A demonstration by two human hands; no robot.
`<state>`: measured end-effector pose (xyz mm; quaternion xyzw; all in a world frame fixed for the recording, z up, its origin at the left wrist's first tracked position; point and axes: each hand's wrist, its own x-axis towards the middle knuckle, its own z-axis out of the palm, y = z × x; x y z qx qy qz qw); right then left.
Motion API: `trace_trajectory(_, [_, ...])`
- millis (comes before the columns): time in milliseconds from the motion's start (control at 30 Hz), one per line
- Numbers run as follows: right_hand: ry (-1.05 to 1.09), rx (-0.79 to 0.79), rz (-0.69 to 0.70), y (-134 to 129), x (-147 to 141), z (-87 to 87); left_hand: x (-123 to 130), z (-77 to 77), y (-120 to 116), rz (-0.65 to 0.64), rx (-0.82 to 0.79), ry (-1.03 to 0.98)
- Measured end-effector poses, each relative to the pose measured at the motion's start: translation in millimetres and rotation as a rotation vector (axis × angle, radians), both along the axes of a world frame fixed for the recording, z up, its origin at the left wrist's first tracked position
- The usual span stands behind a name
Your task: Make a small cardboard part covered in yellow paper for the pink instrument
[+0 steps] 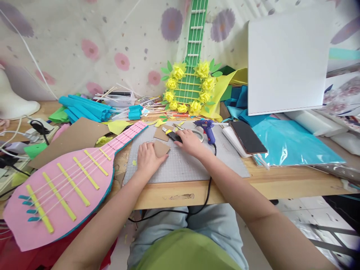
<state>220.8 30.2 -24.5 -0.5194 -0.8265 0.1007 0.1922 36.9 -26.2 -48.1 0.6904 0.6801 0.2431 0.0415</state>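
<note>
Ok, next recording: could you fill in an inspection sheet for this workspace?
Surface: gridded cutting mat on a wooden table; a small yellow scrap on the mat.
Job's things: cardboard piece under the left hand; utility knife in the right, blade too small to judge; second cardboard piece beyond.
Clutter: glue gun, tape roll, phone, blue crepe paper, pink model guitar.
Hands: left hand on the cardboard piece; right hand around the knife.
Cables: glue gun's black cord hangs over the table's front edge; more cords at left.
Surroundings: flower-print sheeting behind, green model guitar upright before it; no other person seen.
</note>
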Motion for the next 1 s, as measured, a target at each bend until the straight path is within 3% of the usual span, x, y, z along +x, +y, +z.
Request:
trace_trajectory(133, [-0.172, 0.018, -0.034, 2.3, -13.7, -8.4, -0.3, -3.7, 1.4, 0.043, 0.006, 0.037])
trace_trajectory(267, [-0.114, -0.027, -0.119, 1.9, -15.0, -4.2, -9.6, -2.2, 1.6, -0.021, -0.031, -0.014])
trace_trajectory(467, [0.208, -0.194, -0.139, -5.4, 13.5, 9.6, -31.2, 1.9, 4.4, -0.342, -0.189, -0.231])
trace_trajectory(633, [0.375, -0.179, -0.105, -13.3, 20.8, -4.3, -29.6, 2.7, 8.5, -0.573, -0.285, -0.298])
trace_trajectory(767, [0.459, -0.193, -0.156, -15.9, 15.4, -15.6, -26.3, 2.0, 7.6, -0.558, -0.255, -0.305])
trace_trajectory(1000, [0.528, -0.201, -0.178, -16.3, 15.7, -18.1, -24.4, 3.8, 4.5, -0.508, -0.222, -0.27])
